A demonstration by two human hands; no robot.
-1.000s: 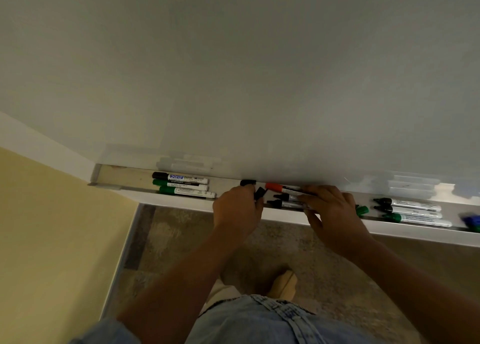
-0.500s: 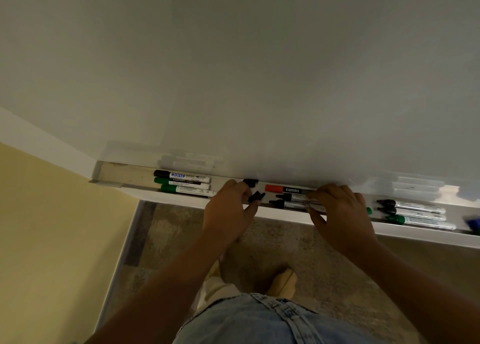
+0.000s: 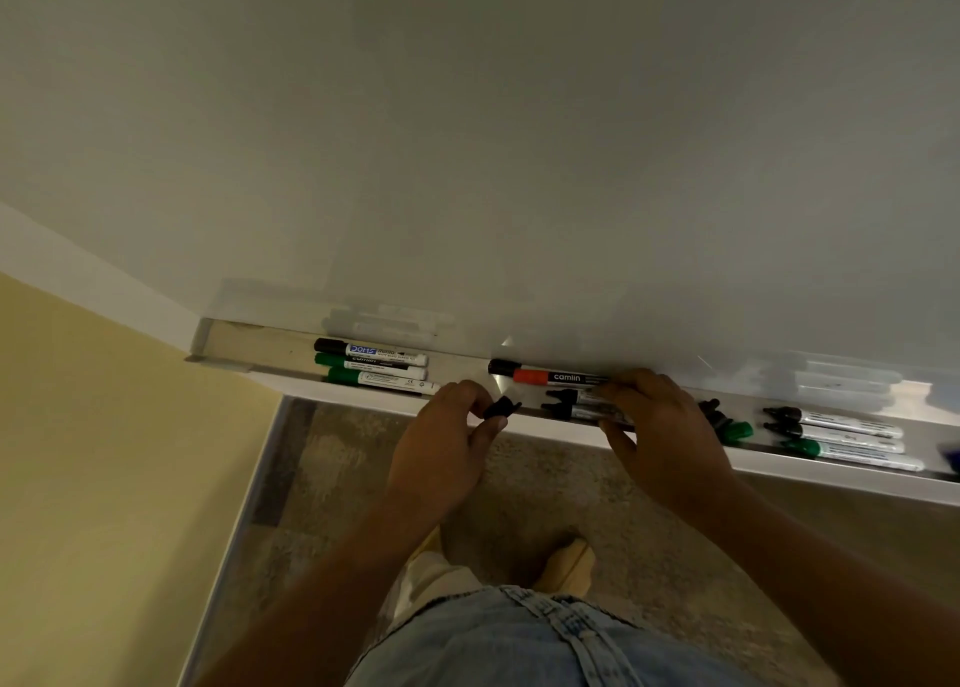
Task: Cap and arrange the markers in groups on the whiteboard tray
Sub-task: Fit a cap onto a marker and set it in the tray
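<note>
Here the left hand [image 3: 441, 437] pinches a loose black cap [image 3: 501, 408] at mid-frame, while the right hand [image 3: 660, 426] presses flat on uncapped markers [image 3: 569, 406] in the tray [image 3: 571, 429]. Capping is underway; next, the cap must meet a bare tip squarely.

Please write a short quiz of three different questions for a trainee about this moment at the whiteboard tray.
1. True or false: the left hand pinches a small black marker cap.
2. Which marker cap colour appears in the three-marker group at the left end of the long metal whiteboard tray? A) blue B) green C) yellow
3. Fill in: the right hand rests on the middle markers, beside the ____-capped marker printed "camlin".

Key: 1 true; 2 B; 3 orange.
</note>
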